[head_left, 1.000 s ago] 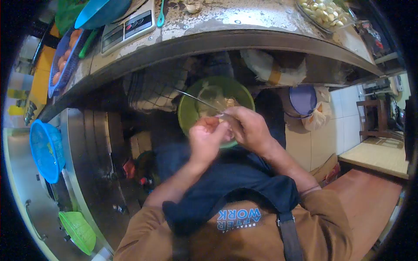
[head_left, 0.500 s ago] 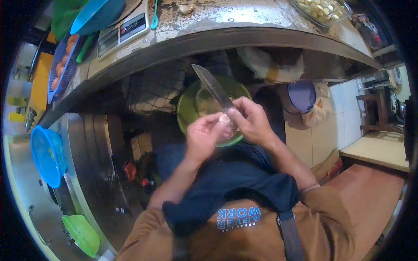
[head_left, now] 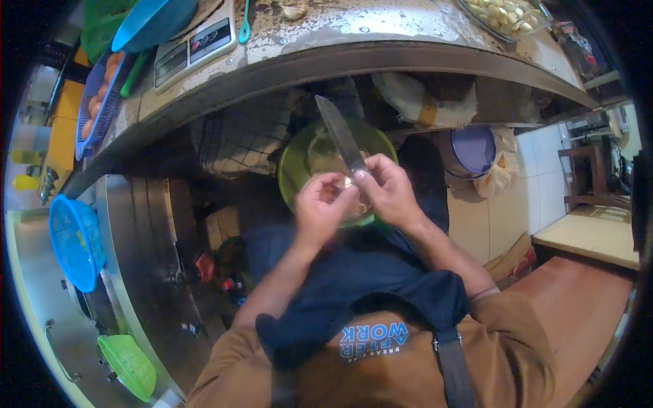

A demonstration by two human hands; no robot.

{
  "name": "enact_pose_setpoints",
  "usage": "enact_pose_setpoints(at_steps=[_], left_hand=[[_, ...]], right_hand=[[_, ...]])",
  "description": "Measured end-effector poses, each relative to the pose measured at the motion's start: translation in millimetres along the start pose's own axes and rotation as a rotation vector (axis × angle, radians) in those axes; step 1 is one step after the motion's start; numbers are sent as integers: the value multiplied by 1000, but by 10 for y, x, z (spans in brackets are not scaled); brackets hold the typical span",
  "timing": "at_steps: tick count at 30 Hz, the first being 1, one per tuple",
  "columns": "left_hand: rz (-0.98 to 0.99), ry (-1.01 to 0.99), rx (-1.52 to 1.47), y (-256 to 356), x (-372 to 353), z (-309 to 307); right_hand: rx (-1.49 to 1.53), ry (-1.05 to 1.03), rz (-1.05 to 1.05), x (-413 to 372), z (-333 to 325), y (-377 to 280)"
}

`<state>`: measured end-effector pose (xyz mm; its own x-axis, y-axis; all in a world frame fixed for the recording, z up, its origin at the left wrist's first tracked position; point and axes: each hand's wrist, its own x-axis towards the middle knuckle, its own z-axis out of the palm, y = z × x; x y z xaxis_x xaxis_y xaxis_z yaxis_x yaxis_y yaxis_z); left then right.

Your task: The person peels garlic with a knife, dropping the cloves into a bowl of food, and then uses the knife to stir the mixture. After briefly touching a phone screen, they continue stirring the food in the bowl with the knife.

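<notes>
My left hand pinches a small pale garlic clove between thumb and fingertips. In my right hand is a knife, gripped low near the handle, its broad blade slanting up and to the left. The fingers of both hands almost meet, with the clove close to the base of the blade. Below them a green bowl sits at my lap, with pale scraps inside, partly hidden by the hands. On the counter above stands a glass bowl of peeled garlic cloves.
The worn counter carries a scale, a turquoise spoon, a garlic piece, a blue bowl and a basket of eggs. A purple bucket stands under it. Blue and green baskets are at left.
The knife blade has turned a little more upright. My left fingers have curled and shifted around the clove, which shows smaller now. Both hands stay above the green bowl.
</notes>
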<state>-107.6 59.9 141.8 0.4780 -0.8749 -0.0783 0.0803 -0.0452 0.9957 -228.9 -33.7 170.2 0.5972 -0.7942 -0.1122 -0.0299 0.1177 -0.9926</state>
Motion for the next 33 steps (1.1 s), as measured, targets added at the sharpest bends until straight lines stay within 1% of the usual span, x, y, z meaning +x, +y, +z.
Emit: enact_pose_setpoints(at_steps=[1, 2, 3, 4, 5, 6, 7, 9, 10, 11, 13, 15, 17, 18, 19, 20, 21, 22, 23, 24, 26, 27, 29, 31, 32, 33], left_hand=[[0, -1, 0, -14, -2, 11], [5, -10, -102, -25, -8, 34], [9, -19, -203, -27, -12, 46], [9, -18, -203, -26, -17, 36], [-33, -24, -199, -22, -23, 16], [-75, -31, -196, -17, -25, -6], [-75, -32, -194, -38, -9, -34], [-183, -27, -637, -79, 56, -95], [-262, -26, -676, -80, 71, -125], [-261, -26, -675, -83, 85, -149], [-276, -77, -709, -76, 101, -173], [-297, -74, -715, -86, 105, -160], [-319, -75, -724, -99, 114, -148], [-361, -84, -740, -107, 121, -157], [-403, -93, -756, -116, 126, -170], [-403, -93, -757, -134, 133, -186], [-438, -86, -793, -158, 141, -204], [-473, -78, -830, -184, 142, -215], [-475, -78, -829, -212, 134, -218], [-452, -79, -774, -226, 126, -219], [-429, -80, -717, -249, 119, -224], [-433, -86, -703, -246, 115, -225], [-436, -91, -687, -242, 109, -218], [-367, -90, -621, -205, 92, -179], [-368, -91, -622, -202, 86, -164], [-319, -103, -553, -197, 83, -152]], right_hand=[[21, -9, 50, 0, -2, -21], [21, -8, 50, 2, -5, -2], [110, -23, 66, 11, -3, 35], [201, -40, 81, 16, 0, 61], [201, -40, 81, 16, -2, 68], [266, -36, 161, 14, -9, 72], [331, -31, 239, 14, -20, 74], [333, -5, 258, 26, -67, 58], [334, 20, 279, 32, -93, 55], [335, 19, 278, 36, -117, 61], [138, 53, 235, 40, -176, 84], [121, 42, 218, 42, -237, 201], [-149, 57, 3, 30, -274, 259], [-150, 57, 3, 27, -291, 271], [-246, 58, 34, 25, -306, 281], [-343, 59, 65, 24, -316, 284], [-342, 58, 65, 19, -321, 271], [-430, 28, 82, 11, -323, 246], [-517, -2, 100, 0, -326, 236], [-516, -2, 102, -2, -330, 262], [-720, 23, -54, 7, -330, 327], [-720, 21, -55, 6, -315, 296], [-627, 23, 15, 8, -277, 208], [-631, 47, 2, 17, -271, 248], [-636, 71, -13, 23, -272, 261], [-636, 71, -12, 33, -271, 260]])
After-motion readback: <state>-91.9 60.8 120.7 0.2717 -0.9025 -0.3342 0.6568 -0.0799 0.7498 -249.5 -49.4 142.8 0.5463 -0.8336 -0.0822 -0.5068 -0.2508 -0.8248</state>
